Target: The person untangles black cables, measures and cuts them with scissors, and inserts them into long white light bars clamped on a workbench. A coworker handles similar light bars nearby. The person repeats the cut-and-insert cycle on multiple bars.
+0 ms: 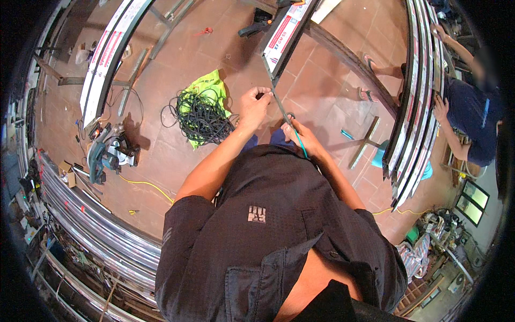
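Dark shirt (241, 214), ends of strip (281, 107) unclear

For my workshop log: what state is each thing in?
Long dark strip, partly teal: extended
Right hand: closed on it
Left hand: fingers curled beside it
Thin black cord: tangled, heaped
Bright yellow-green cloth: crumpled, partly covered
Teal power saw: on floor, running unclear
Thin yellow cable: uncoiled
Central white profile, red label: slant-cut end

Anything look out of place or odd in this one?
One thing stands out: a heap of black cord on the tiled floor, left of the person. It lies tangled over a crumpled yellow-green cloth, loops straying past its edge, not neatly coiled.
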### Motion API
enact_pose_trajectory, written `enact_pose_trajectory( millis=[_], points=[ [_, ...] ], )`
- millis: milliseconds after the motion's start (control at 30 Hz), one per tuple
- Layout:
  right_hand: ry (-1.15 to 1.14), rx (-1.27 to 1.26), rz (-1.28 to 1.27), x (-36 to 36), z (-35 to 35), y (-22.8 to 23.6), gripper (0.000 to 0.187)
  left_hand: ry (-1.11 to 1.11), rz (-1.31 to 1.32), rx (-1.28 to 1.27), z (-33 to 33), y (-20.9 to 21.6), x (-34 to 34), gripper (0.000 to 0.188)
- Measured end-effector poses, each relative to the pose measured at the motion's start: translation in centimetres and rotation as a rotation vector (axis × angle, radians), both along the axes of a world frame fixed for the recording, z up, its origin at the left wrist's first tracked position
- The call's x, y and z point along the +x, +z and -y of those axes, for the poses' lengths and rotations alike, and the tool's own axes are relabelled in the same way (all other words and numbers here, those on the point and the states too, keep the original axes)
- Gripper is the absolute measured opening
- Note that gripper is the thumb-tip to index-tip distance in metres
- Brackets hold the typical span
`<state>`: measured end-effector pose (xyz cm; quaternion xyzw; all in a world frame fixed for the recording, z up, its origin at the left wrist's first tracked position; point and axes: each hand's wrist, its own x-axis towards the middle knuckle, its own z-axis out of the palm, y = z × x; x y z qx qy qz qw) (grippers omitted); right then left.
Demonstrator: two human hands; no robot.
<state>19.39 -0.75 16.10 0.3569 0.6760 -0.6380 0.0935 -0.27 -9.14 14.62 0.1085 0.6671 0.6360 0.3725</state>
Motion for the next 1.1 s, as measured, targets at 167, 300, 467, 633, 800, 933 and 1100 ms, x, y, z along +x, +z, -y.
enact_pose_trajectory(
  millis=[167,300,467,633,800,933,1100],
  points=[
    [0.031,0.136,0.109,-2.3,0.4,1.4,0.069,-0.030,-0.093,-0.017,0.0,0.1,-0.7,0.023],
    [-0.041,0.169,0.148,-2.9,1.3,1.7,0.056,-0.086,-0.156,-0.109,0.1,0.3,-1.1,0.022],
    [-0.107,0.160,0.141,-3.5,2.0,1.8,0.062,-0.071,-0.166,-0.050,-0.1,-0.1,-0.9,0.021],
    [-0.107,0.222,0.153,-3.7,2.2,2.7,0.069,-0.049,-0.211,-0.024,-0.1,-0.4,-0.6,0.021],
    [-0.021,0.291,0.226,-3.8,1.7,2.5,0.070,-0.091,-0.185,-0.025,-0.1,-0.2,-0.6,0.022],
    [-0.033,0.404,0.248,-4.0,1.6,2.4,0.066,-0.081,-0.228,-0.033,-0.1,0.4,-0.6,0.022],
    [0.023,0.438,0.276,-3.7,1.9,2.6,0.060,-0.012,0.023,0.015,0.3,0.2,-0.4,0.019]
  ],
)
